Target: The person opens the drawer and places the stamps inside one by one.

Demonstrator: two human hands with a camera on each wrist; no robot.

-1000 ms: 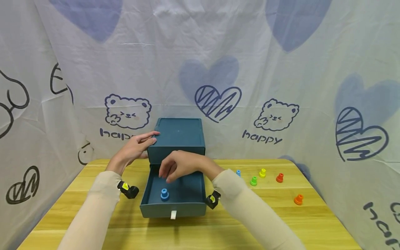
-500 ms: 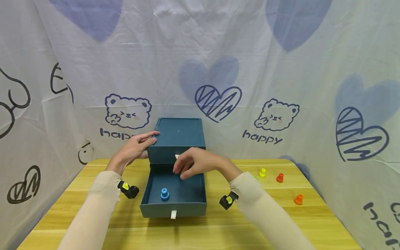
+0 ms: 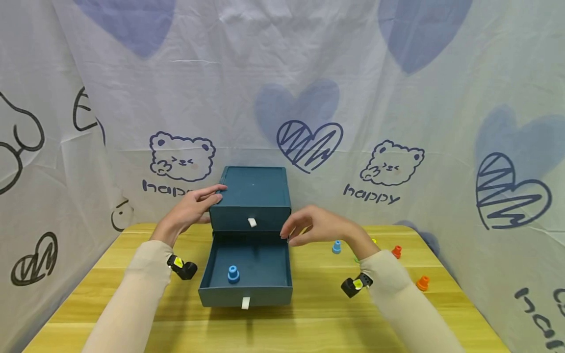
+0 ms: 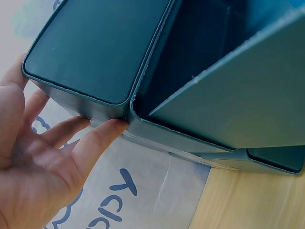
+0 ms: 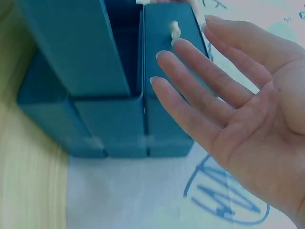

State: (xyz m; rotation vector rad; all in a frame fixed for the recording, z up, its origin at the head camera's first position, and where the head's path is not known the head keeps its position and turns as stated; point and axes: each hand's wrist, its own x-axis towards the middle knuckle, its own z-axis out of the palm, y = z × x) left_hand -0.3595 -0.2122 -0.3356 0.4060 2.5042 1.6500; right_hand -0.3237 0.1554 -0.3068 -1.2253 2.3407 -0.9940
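A dark teal drawer box (image 3: 253,186) stands on the table with its lower drawer (image 3: 244,297) pulled out. In that drawer, near the front left, a small blue stepped plastic peg (image 3: 233,274) stands upright. My left hand (image 3: 190,211) rests its extended fingers against the box's left side; the left wrist view shows fingertips (image 4: 119,125) along the side wall. My right hand (image 3: 320,226) hovers at the drawer's right edge with fingers loosely bent and nothing in them. In the right wrist view its palm (image 5: 252,119) is bare. The upper drawer (image 3: 231,218) is closed, with a white pull tab (image 3: 252,222).
On the table's right stand another blue peg (image 3: 337,247), a red peg (image 3: 397,252) and an orange peg (image 3: 423,283). A yellow peg (image 3: 373,241) and a green peg are mostly hidden behind my right wrist. A printed white cloth (image 3: 309,122) hangs behind the table.
My right hand has moved right, from above the open drawer to its right edge, uncovering the upper drawer's tab. The left hand and the blue peg in the drawer have stayed put.
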